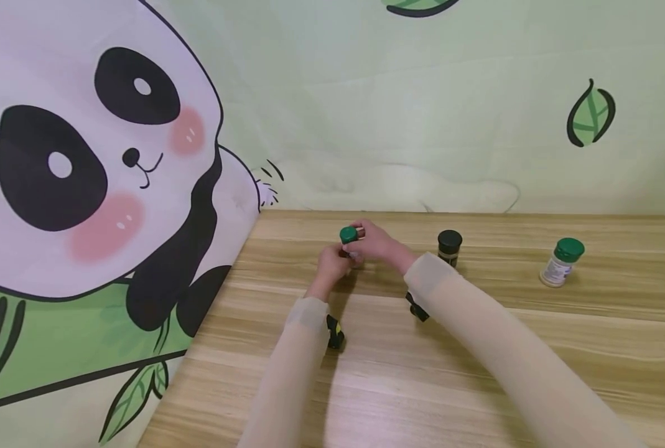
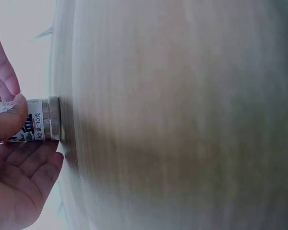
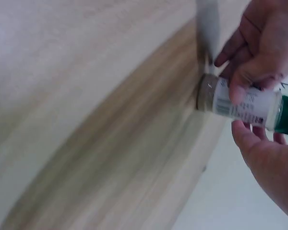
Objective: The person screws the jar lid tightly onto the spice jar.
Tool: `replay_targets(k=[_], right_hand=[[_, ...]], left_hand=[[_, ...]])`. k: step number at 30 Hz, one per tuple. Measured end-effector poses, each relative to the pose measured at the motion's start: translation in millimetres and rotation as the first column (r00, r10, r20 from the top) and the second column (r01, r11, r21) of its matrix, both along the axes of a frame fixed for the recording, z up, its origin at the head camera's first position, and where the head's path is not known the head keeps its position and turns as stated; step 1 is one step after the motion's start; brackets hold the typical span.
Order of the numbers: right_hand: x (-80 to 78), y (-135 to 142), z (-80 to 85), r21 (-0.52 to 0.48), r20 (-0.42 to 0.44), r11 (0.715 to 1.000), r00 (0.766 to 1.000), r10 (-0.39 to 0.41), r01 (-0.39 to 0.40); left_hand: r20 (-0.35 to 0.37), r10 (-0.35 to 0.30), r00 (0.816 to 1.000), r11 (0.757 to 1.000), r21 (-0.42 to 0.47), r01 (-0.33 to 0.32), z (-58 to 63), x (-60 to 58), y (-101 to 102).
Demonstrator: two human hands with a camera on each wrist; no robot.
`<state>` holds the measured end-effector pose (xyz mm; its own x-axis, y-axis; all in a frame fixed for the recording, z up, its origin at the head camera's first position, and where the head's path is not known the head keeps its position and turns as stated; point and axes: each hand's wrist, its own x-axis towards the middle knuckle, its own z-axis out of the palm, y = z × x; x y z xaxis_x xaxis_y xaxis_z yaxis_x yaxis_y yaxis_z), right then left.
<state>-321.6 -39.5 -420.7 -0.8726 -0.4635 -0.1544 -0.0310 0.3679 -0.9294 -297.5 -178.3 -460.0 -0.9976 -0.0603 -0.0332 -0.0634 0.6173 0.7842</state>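
A small clear spice jar with a green cap (image 1: pixel 348 234) stands upright near the table's back edge, between both hands. My left hand (image 1: pixel 333 264) holds its lower body, thumb laid across the white label (image 3: pixel 254 105) and the other fingers behind. Higher up, my right hand (image 1: pixel 378 241) has its thumb and fingers around the jar close under the cap. In the left wrist view, the jar's base (image 2: pixel 54 118) is right at the tabletop, and brownish contents show through the clear part. The right hand's fingers (image 2: pixel 2 67) appear above the jar there.
A black-capped jar (image 1: pixel 449 244) stands to the right, partly hidden by the right sleeve. Farther right is another green-capped spice jar (image 1: pixel 558 261). Behind the wooden table (image 1: pixel 399 373) hangs a light green backdrop (image 1: pixel 366 112) with a large panda drawing at left.
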Motion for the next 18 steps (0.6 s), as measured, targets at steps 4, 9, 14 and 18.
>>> replay_targets(k=[4, 9, 14, 18], right_hand=[[-5.9, 5.2, 5.1, 0.018, 0.038, 0.997, 0.996, 0.076, -0.077], [-8.6, 8.9, 11.2, 0.015, 0.057, 0.994, 0.993, 0.107, -0.108], [-9.5, 7.7, 12.5, 0.033, 0.033, 0.994, 0.994, 0.101, -0.102], [-10.0, 5.3, 9.8, 0.064, -0.006, 0.993, 0.995, 0.097, -0.097]], left_hand=[[-0.016, -0.018, 1.000, 1.000, -0.020, 0.018, 0.3, 0.6, -0.5], [-0.025, -0.027, 0.999, 0.999, -0.045, 0.026, 2.0, 0.4, 0.4], [-0.023, -0.026, 0.999, 1.000, -0.016, 0.026, 2.7, 1.0, 0.6], [-0.025, -0.025, 0.999, 1.000, -0.020, 0.024, 2.4, 2.5, -0.5]])
